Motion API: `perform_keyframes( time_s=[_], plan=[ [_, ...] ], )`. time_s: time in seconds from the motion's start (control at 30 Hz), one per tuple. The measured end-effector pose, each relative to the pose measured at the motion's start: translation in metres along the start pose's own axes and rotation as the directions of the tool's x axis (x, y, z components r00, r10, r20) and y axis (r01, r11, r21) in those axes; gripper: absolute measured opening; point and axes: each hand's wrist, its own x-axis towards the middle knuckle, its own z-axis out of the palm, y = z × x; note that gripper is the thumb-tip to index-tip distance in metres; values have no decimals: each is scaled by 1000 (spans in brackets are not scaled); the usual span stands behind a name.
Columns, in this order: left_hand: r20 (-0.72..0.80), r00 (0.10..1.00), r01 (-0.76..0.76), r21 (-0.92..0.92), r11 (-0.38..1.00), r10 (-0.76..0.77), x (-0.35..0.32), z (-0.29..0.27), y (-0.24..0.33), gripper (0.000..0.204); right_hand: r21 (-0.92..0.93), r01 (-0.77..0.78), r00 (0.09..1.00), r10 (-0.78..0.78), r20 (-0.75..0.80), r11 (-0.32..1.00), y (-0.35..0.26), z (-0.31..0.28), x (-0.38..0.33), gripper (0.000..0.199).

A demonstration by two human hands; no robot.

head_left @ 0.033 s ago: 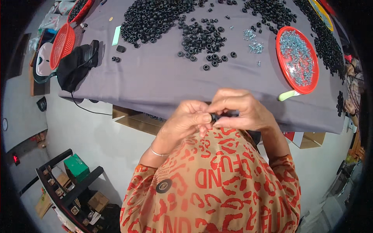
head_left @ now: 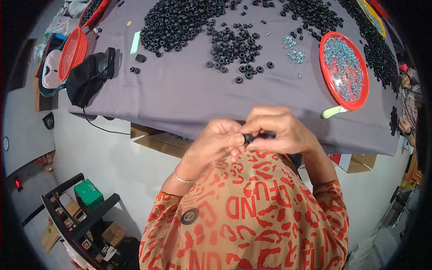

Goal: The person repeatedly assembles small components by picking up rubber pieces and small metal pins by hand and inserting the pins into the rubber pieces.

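Observation:
In front of my body, at the table's near edge, both hands come together over a small black round piece (head_left: pixel 248 138). The thumb and fingers of my left hand (head_left: pixel 218 140) pinch it from the left. My right hand (head_left: pixel 283 131) is closed from the right, fingers and thumb at the same piece. A dark part shows inside the right grip, but the fingers hide most of it and its kind is unclear. Loose black ring-shaped pieces (head_left: pixel 234 47) lie on the cloth beyond my hands, next to a larger pile (head_left: pixel 173 27) of them.
A red dish (head_left: pixel 323 74) of small silvery parts stands at the right, near a green handle (head_left: pixel 333 111). More silvery bits (head_left: pixel 294 55) lie left of it. A red basket (head_left: pixel 72 54) and black bag (head_left: pixel 85 78) are at the left. Cardboard boxes (head_left: pixel 157 148) sit below the table edge.
The black piece and the fingers around it have shifted slightly downward in view. My hands stay together in nearly the same place; the things on the table look unchanged.

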Motion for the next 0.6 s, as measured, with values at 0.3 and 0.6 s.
perform_keyframes(
  time_s=[0.3, 0.6],
  plan=[
    [34, 978, 210, -61, 976, -208, -7, -2, -12, 19, -136, 105, 994, -101, 34, 985, 3, 12, -12, 21],
    [97, 972, 232, -210, 950, -216, -4, -10, -11, 29, -37, 138, 990, -139, -17, 990, 10, 19, -8, 21]
  ],
)
